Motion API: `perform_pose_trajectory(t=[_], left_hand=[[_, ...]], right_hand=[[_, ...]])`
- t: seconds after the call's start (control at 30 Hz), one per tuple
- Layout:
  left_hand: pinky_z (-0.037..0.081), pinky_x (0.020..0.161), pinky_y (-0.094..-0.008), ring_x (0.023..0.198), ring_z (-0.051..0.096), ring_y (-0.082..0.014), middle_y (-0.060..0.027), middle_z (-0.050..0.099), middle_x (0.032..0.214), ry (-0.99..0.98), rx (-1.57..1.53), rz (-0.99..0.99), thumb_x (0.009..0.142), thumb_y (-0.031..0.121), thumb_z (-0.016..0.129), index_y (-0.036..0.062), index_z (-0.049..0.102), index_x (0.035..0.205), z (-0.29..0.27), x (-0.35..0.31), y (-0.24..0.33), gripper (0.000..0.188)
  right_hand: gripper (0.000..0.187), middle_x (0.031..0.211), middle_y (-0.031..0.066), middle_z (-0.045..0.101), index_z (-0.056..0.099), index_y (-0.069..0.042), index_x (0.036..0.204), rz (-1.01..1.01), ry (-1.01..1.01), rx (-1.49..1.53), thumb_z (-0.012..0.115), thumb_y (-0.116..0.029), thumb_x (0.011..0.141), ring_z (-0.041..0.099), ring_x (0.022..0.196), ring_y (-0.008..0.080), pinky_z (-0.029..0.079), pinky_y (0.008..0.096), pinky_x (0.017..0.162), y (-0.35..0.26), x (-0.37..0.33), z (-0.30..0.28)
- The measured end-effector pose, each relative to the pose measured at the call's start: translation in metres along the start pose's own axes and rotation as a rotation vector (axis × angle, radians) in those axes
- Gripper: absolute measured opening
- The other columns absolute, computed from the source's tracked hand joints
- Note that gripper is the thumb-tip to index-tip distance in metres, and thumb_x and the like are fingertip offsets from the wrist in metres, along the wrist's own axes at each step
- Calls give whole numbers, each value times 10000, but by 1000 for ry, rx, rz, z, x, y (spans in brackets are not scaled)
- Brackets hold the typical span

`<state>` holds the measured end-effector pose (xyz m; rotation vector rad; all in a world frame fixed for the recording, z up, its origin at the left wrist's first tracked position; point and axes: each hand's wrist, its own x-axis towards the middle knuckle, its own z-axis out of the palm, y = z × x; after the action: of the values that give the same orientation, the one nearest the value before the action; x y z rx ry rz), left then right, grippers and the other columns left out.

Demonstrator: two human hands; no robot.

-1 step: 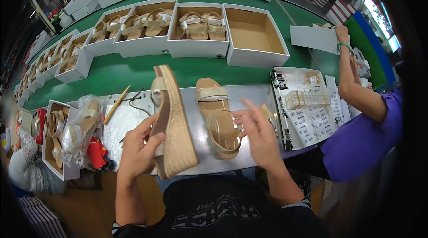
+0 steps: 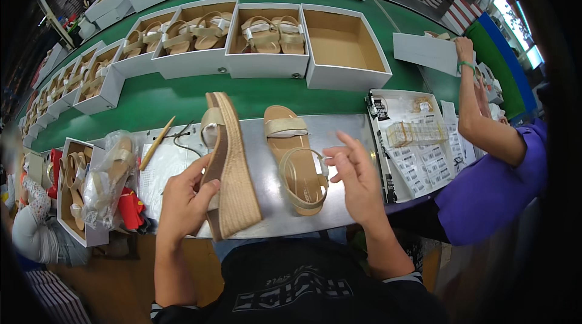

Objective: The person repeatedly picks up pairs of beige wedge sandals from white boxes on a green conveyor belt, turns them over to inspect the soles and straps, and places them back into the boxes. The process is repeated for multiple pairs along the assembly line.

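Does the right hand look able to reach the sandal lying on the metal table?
Probably yes: the right hand appears empty beside the lying sandal, with nothing visible between them; the left hand holds the raised sandal.

Labels (image 2: 424, 166) (illegible) in tray (image 2: 403, 104), lettered black shirt (image 2: 294, 290)

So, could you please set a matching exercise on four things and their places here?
1. Beige sandal with woven wedge sole
2. Yellow tapered stick
3. Green bracelet
4. Shallow white tray

A. Worn by the purple-clad co-worker
B. In the left hand
C. Between the right hand and that co-worker
D. On the silver bench, left of that sandal

Pairs: 1B, 2D, 3A, 4C
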<state>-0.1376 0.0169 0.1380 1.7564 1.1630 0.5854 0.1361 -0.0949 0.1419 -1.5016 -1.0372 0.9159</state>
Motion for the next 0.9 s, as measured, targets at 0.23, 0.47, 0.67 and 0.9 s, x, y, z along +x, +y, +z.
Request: perform_pose_trajectory(t=[0.23,0.47,0.67,0.9], left_hand=[[495,611,-455,587,646,-324,-107,666,666,-114,1097,225,767,211,615,102,590,1172,51,34,-14,420],[488,912,-392,1107,591,-357,-253,582,1201,61,352,502,883,174,669,8,360,1430,106,11,34,650],[403,1057,-430,1330,416,-353,-293,377,1431,-211,-622,-68,923,153,634,-8,191,1483,139,4,13,731],[433,1003,-340,1268,482,-250,-245,396,1452,-243,-887,-96,866,-81,443,70,131,1513,139,3,20,734]], right_hand=[[545,1193,157,595,340,4,1446,233,-68,-277,540,-159,966,589,1057,200,502,313,857,64,4,-6],[389,1087,167,669,479,-5,1321,202,48,136,437,-68,939,664,881,225,517,348,799,87,-7,-12],[378,1000,151,667,488,12,1314,73,16,-356,443,-12,939,652,896,170,543,327,830,33,-24,-18],[353,925,220,666,496,-5,1299,-49,127,-212,496,-66,951,684,826,272,519,355,723,25,-28,-17]])
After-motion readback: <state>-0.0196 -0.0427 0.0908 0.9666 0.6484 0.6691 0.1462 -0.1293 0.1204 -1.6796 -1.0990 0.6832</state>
